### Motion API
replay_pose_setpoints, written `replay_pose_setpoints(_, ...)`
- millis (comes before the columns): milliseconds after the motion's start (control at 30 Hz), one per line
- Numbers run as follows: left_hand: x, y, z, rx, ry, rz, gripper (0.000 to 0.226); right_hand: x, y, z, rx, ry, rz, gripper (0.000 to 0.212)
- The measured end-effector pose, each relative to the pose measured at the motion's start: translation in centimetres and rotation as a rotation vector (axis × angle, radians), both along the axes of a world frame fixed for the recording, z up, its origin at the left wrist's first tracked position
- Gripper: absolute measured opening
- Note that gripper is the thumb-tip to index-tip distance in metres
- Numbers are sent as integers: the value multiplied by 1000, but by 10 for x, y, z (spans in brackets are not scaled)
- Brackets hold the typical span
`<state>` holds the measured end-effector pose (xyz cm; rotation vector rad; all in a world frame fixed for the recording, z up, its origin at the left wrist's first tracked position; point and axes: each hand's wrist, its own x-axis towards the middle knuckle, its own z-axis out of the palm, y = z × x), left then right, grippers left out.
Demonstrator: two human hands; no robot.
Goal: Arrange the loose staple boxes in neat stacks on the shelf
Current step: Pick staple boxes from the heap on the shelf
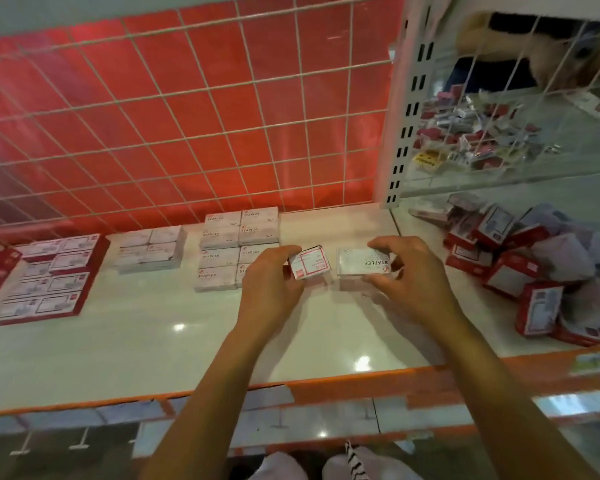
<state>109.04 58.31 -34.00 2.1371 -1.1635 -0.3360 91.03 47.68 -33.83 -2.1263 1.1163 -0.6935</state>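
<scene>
Head view looks down on a glossy white shelf (pixel 153 341) backed by a wire grid (pixel 187 116). The left hand (pixel 274 282) curls its fingers round a small red-and-white box (pixel 309 263), tilted so its label faces up toward the camera. The right hand (pixel 413 271) pinches a white box (pixel 364 263) marked STAPLES by its long edges, thumb on the near side and fingers on the far side. Whether that box rests on the shelf or hangs just above it, I cannot tell. The two boxes sit just beside each other at mid-shelf, close to the right of the white stacks (pixel 238 247), which stand squared in rows against the grid. Further left lie a lower white stack (pixel 149 249) and a red-trimmed stack (pixel 49 275), so each kind seems to have its own spot. Gripping by the edges probably leaves the faces free for squaring a box against its neighbours. The white box looks bound for the nearby white rows, while the red one belongs well to the left. A loose pile (pixel 516 258) of jumbled boxes at the far right suggests much sorting remains.
</scene>
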Motion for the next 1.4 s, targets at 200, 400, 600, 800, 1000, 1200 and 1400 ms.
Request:
replay_pose_setpoints(200,23,49,3,-11,16,35,40,38,40,5,56,-65,75,48)
replay_pose_setpoints(400,52,106,2,-14,52,105,44,92,98,6,45,-100,93,44)
replay_pose_setpoints(600,91,158,3,-5,101,157,49,151,162,0,50,-117,39,44)
replay_pose_setpoints(800,121,187,0,-21,103,144,45,192,207,-11,85,-136,-123,43)
replay_pose_setpoints(1000,145,201,1,-16,105,93,36,216,240,-7,105,-93,-144,45)
replay_pose_setpoints(1200,175,208,1,32,167,-69,46,214,246,-4,89,-138,-53,22)
replay_pose_setpoints(1400,181,195,8,79,258,-276,43,192,201,-3,158,-89,148,43)
